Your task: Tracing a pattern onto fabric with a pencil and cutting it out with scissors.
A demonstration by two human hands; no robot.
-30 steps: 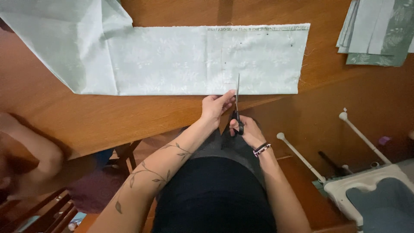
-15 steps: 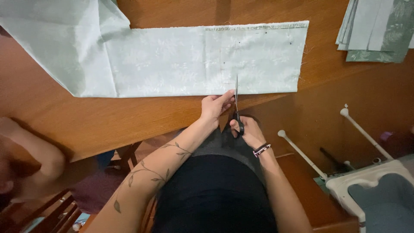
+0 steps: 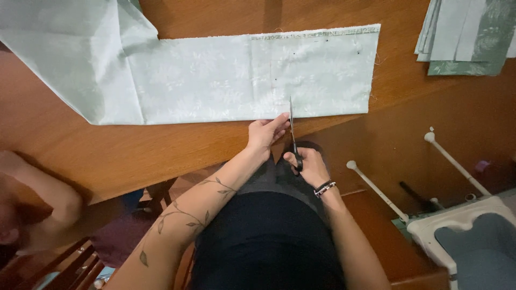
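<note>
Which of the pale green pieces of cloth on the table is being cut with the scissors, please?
The long strip of cloth laid flat before the person; the scissors meet its near edge. The folded stack at the table's far right lies untouched.

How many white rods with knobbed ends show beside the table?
2: one rod just right of the right hand holding the scissors; another rod farther right. Others may be hidden.

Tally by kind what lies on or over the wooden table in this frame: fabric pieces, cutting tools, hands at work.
Long pale green fabric strip: 1
Stack of folded green fabric pieces, top right: 1 stack; the number of pieces cannot be told
Scissors, in the right hand: 1
Hands at the fabric edge, with the left hand: 2
Total: 5
</note>
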